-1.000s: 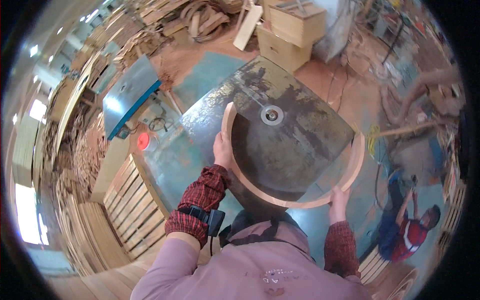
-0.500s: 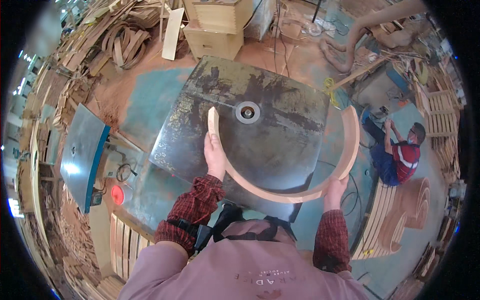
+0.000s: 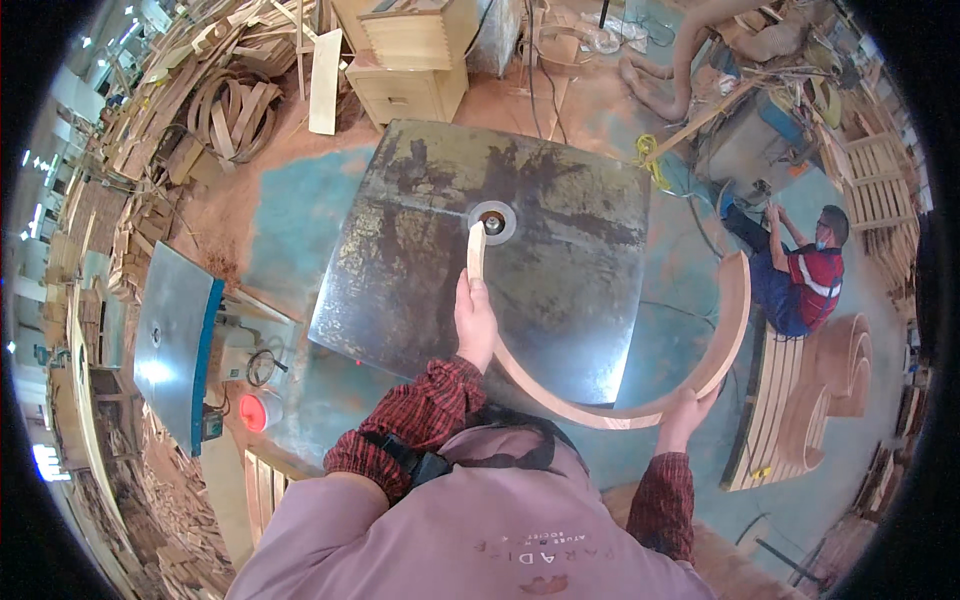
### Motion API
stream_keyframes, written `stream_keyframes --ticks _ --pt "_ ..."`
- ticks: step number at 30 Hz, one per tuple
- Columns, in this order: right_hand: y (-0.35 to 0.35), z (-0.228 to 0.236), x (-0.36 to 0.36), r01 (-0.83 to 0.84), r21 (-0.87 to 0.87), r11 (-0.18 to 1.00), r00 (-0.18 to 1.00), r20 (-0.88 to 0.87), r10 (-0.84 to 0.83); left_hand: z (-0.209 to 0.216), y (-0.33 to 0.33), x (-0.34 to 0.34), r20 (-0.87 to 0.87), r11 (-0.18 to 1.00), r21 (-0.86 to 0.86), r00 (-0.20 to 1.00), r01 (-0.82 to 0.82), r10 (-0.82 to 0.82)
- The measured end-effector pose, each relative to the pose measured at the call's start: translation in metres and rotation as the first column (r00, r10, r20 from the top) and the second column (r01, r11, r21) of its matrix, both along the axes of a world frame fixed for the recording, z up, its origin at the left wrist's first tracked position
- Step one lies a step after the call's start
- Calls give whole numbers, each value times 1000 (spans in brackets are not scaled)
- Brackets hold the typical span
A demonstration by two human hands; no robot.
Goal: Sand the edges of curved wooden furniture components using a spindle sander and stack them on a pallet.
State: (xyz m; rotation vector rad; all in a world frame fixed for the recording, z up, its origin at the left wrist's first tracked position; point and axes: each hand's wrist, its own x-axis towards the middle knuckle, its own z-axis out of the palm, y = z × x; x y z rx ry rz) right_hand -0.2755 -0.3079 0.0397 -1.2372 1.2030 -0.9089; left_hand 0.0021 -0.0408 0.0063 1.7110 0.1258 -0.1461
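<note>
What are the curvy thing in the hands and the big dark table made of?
The curved strip looks like wood, probably unvarnished: pale, pinkish-tan and matte. The tabletop is probably metal, maybe steel, with a worn finish: dark, blotchy, and shining brightly near one corner.

The teal floor (image 3: 310, 215) was coated in patches with reddish dust (image 3: 230, 215), and wood scraps (image 3: 150, 130) were heaped along the left side. A pale wooden cabinet (image 3: 405, 95) was placed at the far edge, and a blue-edged metal table (image 3: 172, 320) was lit by glare. Lamps (image 3: 38, 215) and a bright opening (image 3: 48, 463) were seen at far left.
</note>
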Motion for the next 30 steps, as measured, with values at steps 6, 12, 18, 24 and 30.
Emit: stream_keyframes --ticks 6,12,18,24,30 --pt "-27 -11 17 -10 4 1000 998 59 10 3 -19 19 -17 1000 13 1000 0 1" --pt "-41 -8 32 -33 11 999 999 -6 33 -25 -25 34 49 999 9 998 -39 39" --pt "-51 -17 39 -50 -25 998 999 6 50 -8 -34 39 38 1000 24 999 -18 17" --pt "-56 -13 53 -60 7 998 998 2 60 -10 -40 53 79 999 42 997 3 -6" --pt "-73 -29 70 -18 -1 1000 1000 15 18 -1 -50 73 -7 1000 13 1000 10 -9"
